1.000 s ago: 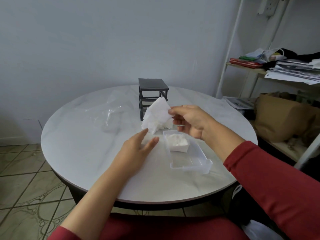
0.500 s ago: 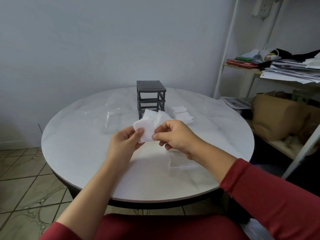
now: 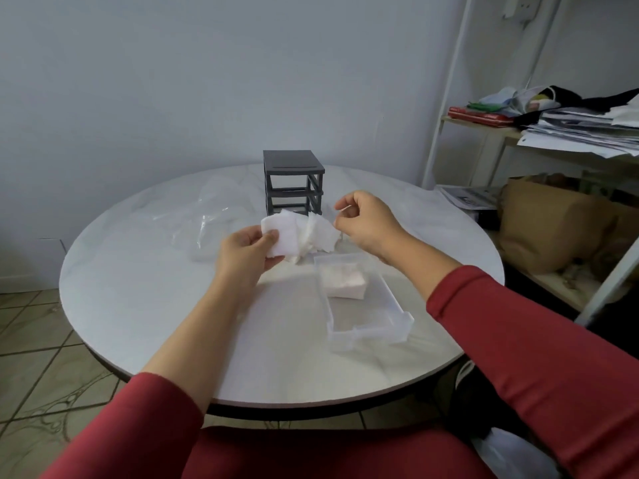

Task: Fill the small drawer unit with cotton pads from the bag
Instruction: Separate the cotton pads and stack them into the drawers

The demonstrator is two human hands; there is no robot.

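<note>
My left hand [image 3: 247, 252] grips a fanned bunch of white cotton pads [image 3: 297, 236] above the table, just in front of the dark grey drawer unit [image 3: 294, 181], whose slots stand without drawers. My right hand [image 3: 366, 219] hovers to the right of the pads with thumb and forefinger pinched together and nothing clearly in them. A clear plastic drawer [image 3: 390, 316] lies on the table below my right hand, with a small stack of cotton pads [image 3: 344, 285] at its far end. The crumpled clear bag [image 3: 214, 216] lies left of the unit.
The round white marble table [image 3: 138, 288] carries everything. A pale object [image 3: 200, 254] lies by the bag, too blurred to name. To the right stand a white shelf with stacked papers [image 3: 587, 129] and a brown paper bag [image 3: 553, 226]. Tiled floor lies to the left.
My right hand has let go of the pads and moved up and to the right. My left hand now holds the bunch alone. The clear drawer is uncovered again.
</note>
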